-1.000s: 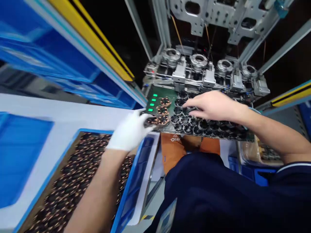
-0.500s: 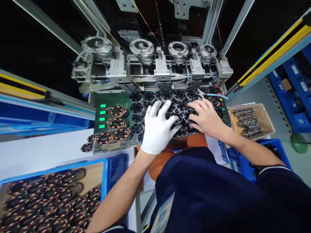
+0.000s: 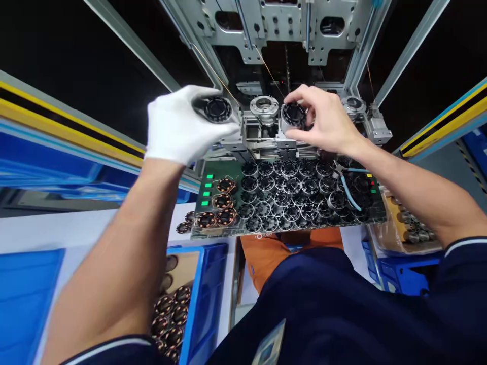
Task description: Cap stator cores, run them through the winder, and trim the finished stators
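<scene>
My left hand (image 3: 182, 121), in a white glove, grips a black and silver stator core (image 3: 218, 109) near the left side of the winding machine. My bare right hand (image 3: 323, 116) has its fingers round a second stator core (image 3: 293, 115) in front of the machine, right of the middle. Between the two hands stands a round metal fixture (image 3: 264, 105). Below them, on the green machine table (image 3: 224, 170), are rows of bare stator cores (image 3: 291, 185). Several copper-wound stators (image 3: 224, 201) lie at that table's left end.
Pliers with blue handles (image 3: 348, 190) lie over the cores at the right. A blue bin (image 3: 205, 294) of wound stators is at lower left, a box of metal parts (image 3: 395, 223) at right. Yellow-edged posts (image 3: 452, 114) flank the machine, and thin wires run down to it.
Both hands have risen from the cores on the table to the machine's fixtures, each now holding one stator core. The camera view has also shifted.
</scene>
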Demonstrator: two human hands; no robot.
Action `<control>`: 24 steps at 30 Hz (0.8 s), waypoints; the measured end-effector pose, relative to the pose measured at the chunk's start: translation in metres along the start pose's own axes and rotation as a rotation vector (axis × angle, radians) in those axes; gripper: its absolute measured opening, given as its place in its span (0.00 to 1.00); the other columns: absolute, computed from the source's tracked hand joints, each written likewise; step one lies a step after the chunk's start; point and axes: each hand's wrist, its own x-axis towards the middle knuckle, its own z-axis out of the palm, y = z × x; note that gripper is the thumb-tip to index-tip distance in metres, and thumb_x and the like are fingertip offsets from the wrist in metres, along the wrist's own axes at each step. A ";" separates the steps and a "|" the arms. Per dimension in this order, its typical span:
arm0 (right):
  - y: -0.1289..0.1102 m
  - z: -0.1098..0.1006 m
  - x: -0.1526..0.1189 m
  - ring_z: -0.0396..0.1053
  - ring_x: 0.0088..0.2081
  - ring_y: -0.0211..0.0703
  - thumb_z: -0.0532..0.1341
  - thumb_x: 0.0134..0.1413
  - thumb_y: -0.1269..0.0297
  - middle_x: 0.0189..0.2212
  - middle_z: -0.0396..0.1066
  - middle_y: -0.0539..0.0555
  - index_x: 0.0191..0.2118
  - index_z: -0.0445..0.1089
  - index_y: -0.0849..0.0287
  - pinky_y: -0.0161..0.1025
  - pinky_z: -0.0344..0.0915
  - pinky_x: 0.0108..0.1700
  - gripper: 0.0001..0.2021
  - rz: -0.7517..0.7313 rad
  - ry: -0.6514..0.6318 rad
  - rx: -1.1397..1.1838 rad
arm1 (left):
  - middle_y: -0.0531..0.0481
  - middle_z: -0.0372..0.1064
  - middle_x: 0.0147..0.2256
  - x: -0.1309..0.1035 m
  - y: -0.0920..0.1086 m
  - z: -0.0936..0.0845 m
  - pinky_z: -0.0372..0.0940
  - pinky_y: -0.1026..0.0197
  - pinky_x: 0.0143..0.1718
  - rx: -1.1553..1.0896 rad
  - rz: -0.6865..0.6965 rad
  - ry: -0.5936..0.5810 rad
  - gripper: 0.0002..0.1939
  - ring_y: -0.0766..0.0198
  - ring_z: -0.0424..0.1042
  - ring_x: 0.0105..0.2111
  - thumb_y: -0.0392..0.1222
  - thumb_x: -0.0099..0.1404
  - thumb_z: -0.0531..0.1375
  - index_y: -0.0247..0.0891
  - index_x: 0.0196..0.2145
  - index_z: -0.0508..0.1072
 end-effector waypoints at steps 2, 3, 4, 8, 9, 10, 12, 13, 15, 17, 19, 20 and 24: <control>0.014 0.023 0.030 0.77 0.51 0.57 0.72 0.64 0.57 0.57 0.79 0.59 0.66 0.74 0.55 0.53 0.73 0.63 0.27 0.037 0.003 -0.022 | 0.48 0.81 0.66 0.026 -0.019 0.015 0.68 0.45 0.75 0.018 -0.066 -0.004 0.49 0.47 0.79 0.67 0.73 0.60 0.63 0.36 0.68 0.79; 0.020 0.033 0.039 0.77 0.51 0.57 0.71 0.64 0.57 0.55 0.80 0.59 0.66 0.74 0.56 0.53 0.72 0.63 0.27 0.057 -0.023 -0.038 | 0.48 0.81 0.67 0.033 -0.027 0.024 0.68 0.45 0.75 0.018 -0.101 -0.027 0.50 0.48 0.78 0.67 0.73 0.59 0.63 0.35 0.68 0.78; 0.026 0.041 0.046 0.76 0.52 0.58 0.71 0.64 0.57 0.53 0.80 0.59 0.66 0.74 0.57 0.53 0.72 0.63 0.27 0.072 -0.056 -0.056 | 0.48 0.80 0.67 0.038 -0.035 0.031 0.68 0.44 0.74 0.019 -0.131 -0.064 0.52 0.49 0.78 0.67 0.74 0.58 0.63 0.34 0.68 0.78; 0.037 0.056 0.057 0.76 0.50 0.59 0.71 0.64 0.53 0.48 0.80 0.57 0.66 0.73 0.57 0.53 0.72 0.60 0.28 0.064 -0.108 -0.096 | 0.47 0.79 0.68 0.040 -0.052 0.044 0.68 0.40 0.72 0.034 -0.128 -0.143 0.55 0.46 0.77 0.67 0.76 0.58 0.62 0.34 0.70 0.76; 0.038 0.056 0.058 0.76 0.50 0.59 0.71 0.65 0.53 0.47 0.80 0.57 0.66 0.73 0.56 0.54 0.72 0.60 0.28 0.064 -0.109 -0.096 | 0.46 0.78 0.68 0.039 -0.053 0.044 0.68 0.40 0.72 0.035 -0.114 -0.140 0.55 0.45 0.76 0.67 0.76 0.58 0.61 0.33 0.71 0.76; 0.038 0.055 0.059 0.76 0.49 0.59 0.71 0.64 0.53 0.45 0.80 0.56 0.66 0.72 0.57 0.54 0.73 0.59 0.29 0.072 -0.118 -0.094 | 0.45 0.78 0.69 0.038 -0.054 0.043 0.67 0.39 0.73 0.031 -0.099 -0.145 0.55 0.45 0.75 0.68 0.76 0.59 0.60 0.33 0.71 0.75; 0.037 0.051 0.060 0.77 0.48 0.59 0.74 0.61 0.56 0.43 0.79 0.55 0.65 0.72 0.57 0.54 0.73 0.59 0.30 0.094 -0.144 -0.096 | 0.44 0.77 0.69 0.035 -0.053 0.042 0.67 0.41 0.74 0.015 -0.062 -0.168 0.53 0.46 0.75 0.68 0.75 0.60 0.60 0.32 0.70 0.75; 0.036 0.048 0.060 0.77 0.48 0.59 0.75 0.59 0.57 0.44 0.79 0.55 0.65 0.71 0.57 0.54 0.74 0.58 0.30 0.099 -0.145 -0.096 | 0.44 0.76 0.69 0.033 -0.051 0.040 0.68 0.41 0.73 0.001 -0.040 -0.171 0.51 0.47 0.75 0.66 0.74 0.61 0.61 0.32 0.69 0.75; 0.034 0.041 0.060 0.77 0.50 0.58 0.75 0.59 0.59 0.49 0.79 0.57 0.66 0.69 0.56 0.52 0.74 0.58 0.32 0.097 -0.116 -0.079 | 0.44 0.75 0.69 0.028 -0.048 0.036 0.71 0.45 0.70 -0.052 -0.010 -0.125 0.47 0.50 0.76 0.64 0.70 0.65 0.61 0.34 0.70 0.70; 0.031 0.032 0.059 0.77 0.52 0.57 0.73 0.63 0.58 0.55 0.79 0.58 0.71 0.64 0.54 0.50 0.75 0.58 0.35 0.082 -0.075 -0.053 | 0.45 0.71 0.72 0.023 -0.044 0.029 0.71 0.47 0.71 -0.133 0.031 -0.040 0.45 0.52 0.74 0.65 0.67 0.69 0.62 0.37 0.73 0.62; 0.029 0.024 0.057 0.77 0.55 0.57 0.70 0.67 0.56 0.59 0.79 0.58 0.75 0.61 0.53 0.51 0.74 0.61 0.36 0.063 -0.055 -0.046 | 0.45 0.70 0.72 0.021 -0.042 0.020 0.69 0.47 0.73 -0.209 0.080 0.001 0.42 0.52 0.73 0.66 0.64 0.71 0.62 0.40 0.74 0.60; 0.029 0.021 0.056 0.76 0.57 0.58 0.69 0.68 0.55 0.60 0.79 0.59 0.76 0.61 0.52 0.51 0.74 0.63 0.35 0.053 -0.046 -0.047 | 0.45 0.72 0.70 0.021 -0.042 0.017 0.69 0.46 0.73 -0.233 0.091 0.012 0.39 0.52 0.74 0.65 0.63 0.72 0.62 0.40 0.72 0.63; 0.030 0.027 0.053 0.76 0.60 0.62 0.67 0.71 0.49 0.68 0.76 0.64 0.74 0.66 0.54 0.55 0.74 0.64 0.32 0.052 -0.011 -0.026 | 0.46 0.76 0.65 0.025 -0.048 0.013 0.75 0.48 0.67 -0.280 0.033 0.071 0.38 0.55 0.77 0.60 0.62 0.70 0.64 0.39 0.69 0.67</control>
